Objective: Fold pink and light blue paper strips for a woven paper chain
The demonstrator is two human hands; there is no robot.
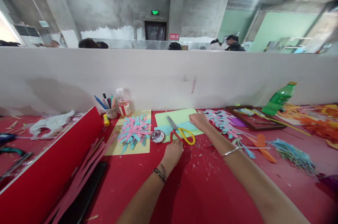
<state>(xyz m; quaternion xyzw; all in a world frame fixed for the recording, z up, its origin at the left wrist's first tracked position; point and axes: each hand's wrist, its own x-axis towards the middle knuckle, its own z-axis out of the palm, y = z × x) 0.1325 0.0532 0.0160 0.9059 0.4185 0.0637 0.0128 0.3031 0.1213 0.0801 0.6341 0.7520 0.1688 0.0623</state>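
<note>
My left hand (pixel 173 153) rests on the red table with its fingers curled, right at the red handle of a pair of scissors (pixel 181 129). What its fingertips hold, if anything, is hidden. The scissors have one red and one yellow handle and lie over light green paper (pixel 164 115) and light blue paper (pixel 188 125). My right hand (pixel 200 120) is closed at the green paper's right edge, beside a fringed pink and blue paper garland (pixel 220 121). I cannot make out what it grips. A round patterned tin (pixel 157 136) sits left of the scissors.
Cut pink and blue strips (pixel 134 129) are heaped on yellow paper (pixel 142 148). A pen cup (pixel 111 113) and clear bottle (pixel 124 104) stand behind. A red divider (pixel 58 153) borders the left; a wooden tray (pixel 257 122) and tilted green bottle (pixel 280 99) are right.
</note>
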